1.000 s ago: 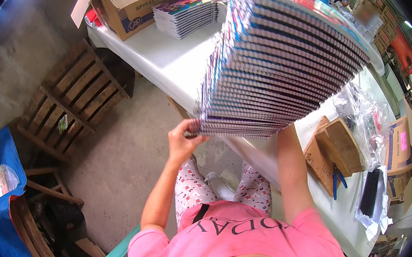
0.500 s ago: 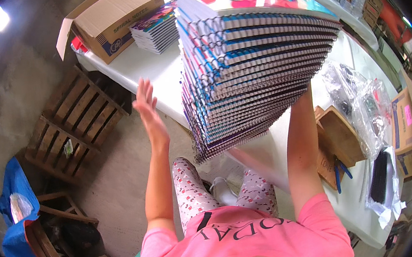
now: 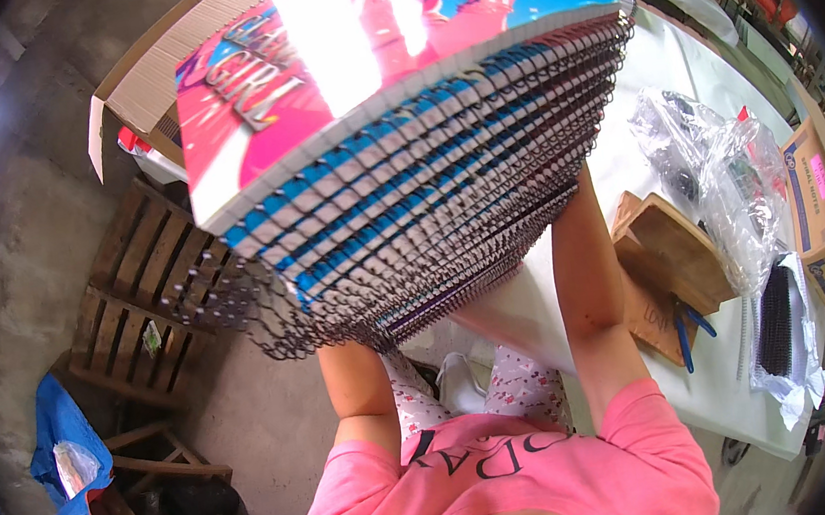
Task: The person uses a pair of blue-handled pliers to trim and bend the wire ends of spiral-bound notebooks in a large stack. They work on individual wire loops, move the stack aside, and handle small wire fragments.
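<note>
A thick stack of spiral notebooks fills the upper middle of the view, raised and tilted, its black coil bindings facing me. The top notebook has a glossy pink and blue illustrated cover. Several coils splay out loosely at the lower left corner. My left forearm runs up beneath the stack's left part, and the stack hides that hand. My right forearm reaches up to its right end, where the hand is hidden behind the bindings. The stack is held up between both arms.
An open cardboard box stands behind the stack at left. On the white table at right lie a wooden block stand, a blue-handled tool, clear plastic wrap and black coils. Wooden pallets are at left.
The stack has swung left and toward me, turning its top cover into view. My left hand, open and apart from it before, has gone beneath it. The stack hides the notebook pile beside the box.
</note>
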Motion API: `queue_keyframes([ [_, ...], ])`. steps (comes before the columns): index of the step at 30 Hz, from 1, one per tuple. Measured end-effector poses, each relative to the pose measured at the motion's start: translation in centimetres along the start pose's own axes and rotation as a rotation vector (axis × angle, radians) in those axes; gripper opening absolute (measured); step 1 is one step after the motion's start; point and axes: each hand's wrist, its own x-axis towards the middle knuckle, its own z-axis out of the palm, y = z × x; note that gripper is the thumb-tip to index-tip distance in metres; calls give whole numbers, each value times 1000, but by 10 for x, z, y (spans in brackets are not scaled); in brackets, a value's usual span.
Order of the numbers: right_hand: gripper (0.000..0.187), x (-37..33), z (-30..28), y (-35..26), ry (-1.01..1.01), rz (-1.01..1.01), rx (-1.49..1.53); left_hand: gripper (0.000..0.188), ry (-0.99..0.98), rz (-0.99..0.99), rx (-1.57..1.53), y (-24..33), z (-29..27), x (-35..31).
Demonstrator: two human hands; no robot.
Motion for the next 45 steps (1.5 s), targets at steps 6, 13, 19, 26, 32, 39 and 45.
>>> queue_keyframes([
  [6, 56, 62, 25, -24, -383, 10, 508, 97, 22, -214, 24, -34, -78, -31],
  [13, 72, 51, 42, -28, -230, -6, 257, 97, 28, -309, -8, -42, -99, -37],
  [19, 78, 45, -27, 45, -20, 38, 304, 98, 43, -399, -73, -60, -84, -51],
  [26, 70, 31, -14, 77, 69, 143, 258, 99, 151, -416, -128, -80, -70, -86],
  [32, 64, 33, -16, 74, 65, 151, 230, 100, 174, -394, -146, -77, -70, -77],
  [39, 57, 25, -16, 78, 68, 167, 219, 100, 207, -355, -170, -81, -67, -49],
  [45, 44, -39, -20, 51, 564, -887, -994, 101, 216, -345, -190, -78, -75, -31],
])
